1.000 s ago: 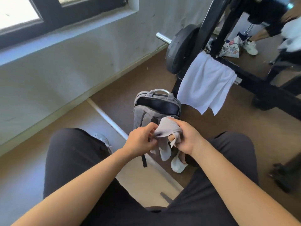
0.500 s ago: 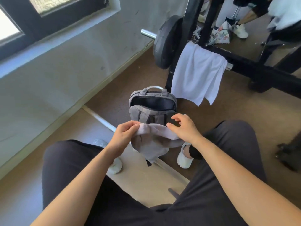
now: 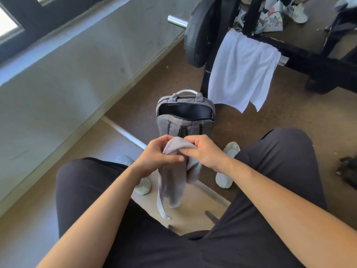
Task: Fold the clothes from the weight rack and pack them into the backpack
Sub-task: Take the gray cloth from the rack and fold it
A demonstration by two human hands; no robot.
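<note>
Grey cloth (image 3: 174, 182) hangs between left hand (image 3: 154, 157) and right hand (image 3: 204, 151) — both pinching it.

A pale grey wall (image 3: 67, 74), scuffed in places, runs along the left. At the upper left, a dark-framed window (image 3: 11, 28) lets in bright daylight above a light ledge (image 3: 63, 35). A cream skirting board (image 3: 135, 79) meets the brown floor (image 3: 289, 117). A white strip (image 3: 123, 131) divides that brown floor from a paler tan section (image 3: 100, 144).
</note>
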